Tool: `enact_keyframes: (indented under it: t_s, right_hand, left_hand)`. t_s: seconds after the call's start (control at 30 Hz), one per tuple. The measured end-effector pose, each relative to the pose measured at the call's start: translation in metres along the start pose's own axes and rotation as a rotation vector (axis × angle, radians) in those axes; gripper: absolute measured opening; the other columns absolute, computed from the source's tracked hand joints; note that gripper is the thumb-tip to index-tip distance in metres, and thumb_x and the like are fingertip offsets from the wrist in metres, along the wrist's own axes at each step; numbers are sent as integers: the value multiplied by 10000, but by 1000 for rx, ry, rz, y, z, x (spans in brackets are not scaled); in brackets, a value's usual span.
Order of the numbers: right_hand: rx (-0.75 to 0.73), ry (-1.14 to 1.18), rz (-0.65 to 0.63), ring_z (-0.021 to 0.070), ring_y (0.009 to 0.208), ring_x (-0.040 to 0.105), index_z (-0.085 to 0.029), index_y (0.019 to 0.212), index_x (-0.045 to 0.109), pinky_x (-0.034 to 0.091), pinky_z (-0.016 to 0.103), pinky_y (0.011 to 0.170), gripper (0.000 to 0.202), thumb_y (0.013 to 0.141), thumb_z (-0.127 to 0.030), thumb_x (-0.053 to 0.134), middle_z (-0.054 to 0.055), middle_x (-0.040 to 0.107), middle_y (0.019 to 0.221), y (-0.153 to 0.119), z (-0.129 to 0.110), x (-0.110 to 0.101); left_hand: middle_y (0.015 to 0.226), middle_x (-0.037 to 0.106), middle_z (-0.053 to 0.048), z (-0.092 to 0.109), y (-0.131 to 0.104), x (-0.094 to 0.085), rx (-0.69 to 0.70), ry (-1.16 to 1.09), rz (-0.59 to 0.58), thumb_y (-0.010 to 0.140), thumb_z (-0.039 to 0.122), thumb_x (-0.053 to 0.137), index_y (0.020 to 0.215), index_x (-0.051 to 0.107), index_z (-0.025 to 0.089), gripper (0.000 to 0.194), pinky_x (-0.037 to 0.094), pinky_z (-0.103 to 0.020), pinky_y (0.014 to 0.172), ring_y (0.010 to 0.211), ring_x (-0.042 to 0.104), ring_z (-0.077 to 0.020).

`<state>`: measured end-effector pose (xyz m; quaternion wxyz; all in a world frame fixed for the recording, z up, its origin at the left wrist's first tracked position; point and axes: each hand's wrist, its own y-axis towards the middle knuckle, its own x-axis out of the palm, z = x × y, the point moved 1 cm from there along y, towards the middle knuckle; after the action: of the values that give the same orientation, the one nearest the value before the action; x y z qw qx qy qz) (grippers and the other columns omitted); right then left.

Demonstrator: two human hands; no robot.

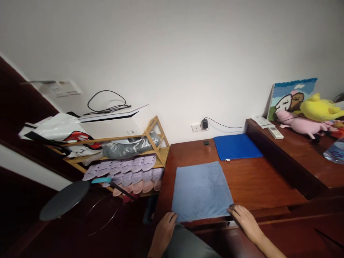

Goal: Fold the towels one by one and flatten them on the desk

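A light blue-grey cloth point(201, 190) lies spread out flat near the front edge of the brown wooden desk point(258, 182). At its near left corner, my left hand point(163, 229) pinches the fabric between closed fingers. The near right corner is gripped by my right hand point(245, 222), its fingers pressed together on the edge. Behind the cloth and to the right, a bright blue mat point(238, 146) with a small white tag rests on the desk.
Left of the desk stands a wooden rack point(161, 156) with rows of slippers point(137, 163), beside a round dark stool point(64, 200). On the raised right shelf are a remote point(275, 132), plush toys point(303, 123), a picture point(292, 95) and a plastic bottle point(335, 152).
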<state>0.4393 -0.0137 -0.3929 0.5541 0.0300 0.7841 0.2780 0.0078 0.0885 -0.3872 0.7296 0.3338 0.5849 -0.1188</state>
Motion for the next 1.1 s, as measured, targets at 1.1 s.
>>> enact_keyframes:
  t_s: [1.1]
  right_hand:
    - [417,-4,523,262,1045,703,-168,1089,750,540,422,992,288,951,-313,543,115,785,1122,261,277,-293]
  left_hand:
    - [858,791,-77,100,507,-131,-107,-776,152,931,467,649,1085,746,139,375,572,-285,655,707,737,-190]
